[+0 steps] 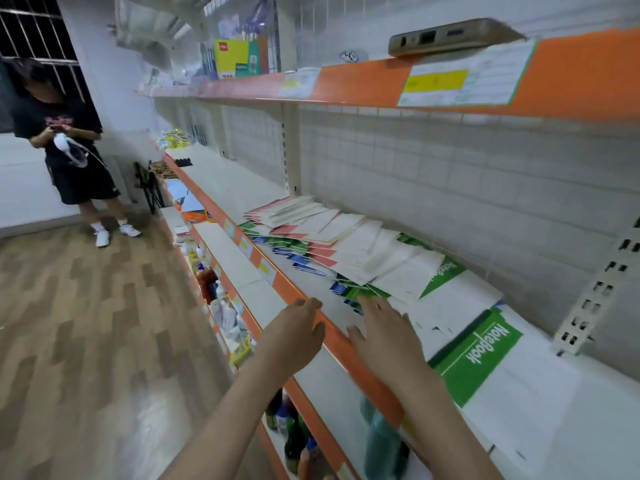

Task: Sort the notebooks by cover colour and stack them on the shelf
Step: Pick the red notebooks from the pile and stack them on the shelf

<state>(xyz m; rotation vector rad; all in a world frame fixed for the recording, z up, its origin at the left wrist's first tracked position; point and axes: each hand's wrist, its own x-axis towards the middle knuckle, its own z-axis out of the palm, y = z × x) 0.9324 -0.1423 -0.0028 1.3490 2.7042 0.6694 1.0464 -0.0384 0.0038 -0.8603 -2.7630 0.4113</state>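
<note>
Shelf (221, 188), white deck with orange front edge: carries a loose, overlapping spread of notebooks (346, 251), covers pink, green and blue, many lying with the pale side up. Nearest item: a green notebook (478, 351) printed "NoteBook", flat on the deck, partly under white sheets. Left hand (294, 336): fingers loosely bent, tips at the orange front edge, holding nothing. Right hand (384, 332): fingers spread and straight, palm down over the near end of the spread, just beside the green notebook; contact cannot be told. Upper shelf (363, 83): a tan device (450, 36) with ports, price labels on the edge. Lower shelves: bottles (207, 282). Person in black (65, 140) standing on the wood floor (86, 323), far left
</note>
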